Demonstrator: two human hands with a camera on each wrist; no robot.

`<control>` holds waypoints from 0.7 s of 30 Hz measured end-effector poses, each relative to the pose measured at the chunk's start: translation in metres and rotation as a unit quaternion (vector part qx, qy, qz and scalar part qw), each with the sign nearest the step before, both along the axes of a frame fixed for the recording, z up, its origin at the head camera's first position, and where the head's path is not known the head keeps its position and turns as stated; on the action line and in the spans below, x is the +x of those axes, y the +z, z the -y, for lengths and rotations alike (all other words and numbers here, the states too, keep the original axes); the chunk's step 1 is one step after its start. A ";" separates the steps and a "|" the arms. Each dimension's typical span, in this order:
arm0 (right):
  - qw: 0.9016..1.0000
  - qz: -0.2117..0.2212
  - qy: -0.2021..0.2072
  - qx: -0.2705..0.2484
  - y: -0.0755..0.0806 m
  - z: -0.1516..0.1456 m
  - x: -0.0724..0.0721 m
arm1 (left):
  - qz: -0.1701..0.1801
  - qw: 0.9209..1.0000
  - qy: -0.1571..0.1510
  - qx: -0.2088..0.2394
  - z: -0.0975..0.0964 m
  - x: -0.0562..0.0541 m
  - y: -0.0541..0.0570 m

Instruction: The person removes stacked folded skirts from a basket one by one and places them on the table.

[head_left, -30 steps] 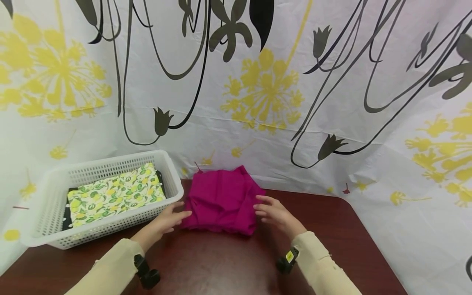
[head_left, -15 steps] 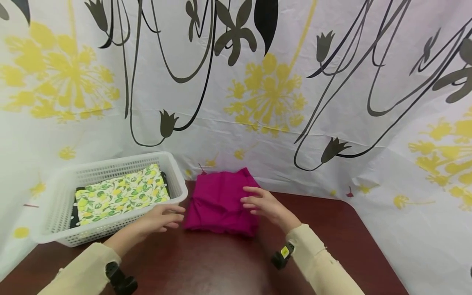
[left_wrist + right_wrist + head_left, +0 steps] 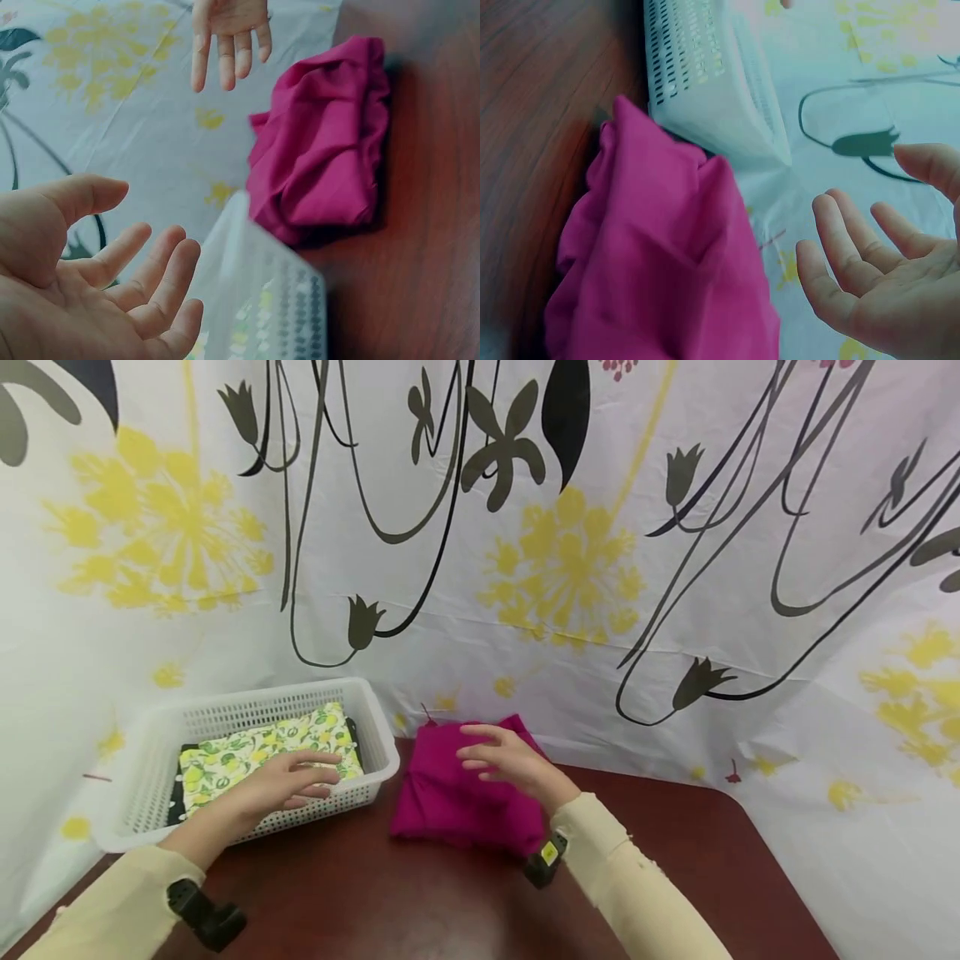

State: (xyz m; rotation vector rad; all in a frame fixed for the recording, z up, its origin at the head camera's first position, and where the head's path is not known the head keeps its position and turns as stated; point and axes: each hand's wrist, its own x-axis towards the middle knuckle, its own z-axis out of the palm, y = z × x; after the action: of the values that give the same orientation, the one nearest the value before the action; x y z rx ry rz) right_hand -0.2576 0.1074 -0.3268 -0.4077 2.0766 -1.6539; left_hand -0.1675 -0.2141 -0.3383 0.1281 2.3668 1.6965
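Observation:
A magenta folded cloth (image 3: 457, 802) lies on the dark red-brown table, slightly rumpled on top. My right hand (image 3: 513, 764) hovers over its right part with fingers spread loosely, holding nothing. In front of the white plastic basket (image 3: 382, 752) my left hand (image 3: 288, 781) is held in the air, its fingers relaxed around nothing. Inside the basket sits a folded lemon-print cloth (image 3: 262, 743), with black fabric showing beneath it. The left wrist view has the magenta cloth (image 3: 322, 142) apart from both hands; in the right wrist view the fingers (image 3: 840, 247) stand clear of it too.
Behind the table hangs a white sheet (image 3: 450, 635) printed with yellow flowers and grey vines. The wooden table (image 3: 660, 843) ends at a rounded corner on the right. A small black camera is strapped to each wrist.
Both hands have drawn away from the sides of the magenta cloth and moved left, the left one in front of the basket, the right one over the cloth. The head view has shifted slightly.

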 end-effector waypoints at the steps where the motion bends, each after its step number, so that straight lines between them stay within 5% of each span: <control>1: 1.000 0.001 0.005 -0.001 0.001 0.004 -0.002 | -0.001 1.000 0.004 0.001 0.004 0.000 0.001; 10: 0.999 -0.002 0.032 -0.003 0.014 0.039 -0.015 | -0.010 1.000 0.016 -0.001 0.045 -0.005 0.012; 21: 0.998 -0.013 0.060 0.030 0.021 0.075 -0.022 | 0.000 1.000 0.029 -0.011 0.089 -0.011 0.012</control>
State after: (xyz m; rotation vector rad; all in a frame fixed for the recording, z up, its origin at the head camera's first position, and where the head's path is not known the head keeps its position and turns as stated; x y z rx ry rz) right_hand -0.2799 0.0326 -0.3054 -0.5250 2.0718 -1.5213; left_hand -0.1787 -0.3030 -0.3262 0.0561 2.4123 1.6945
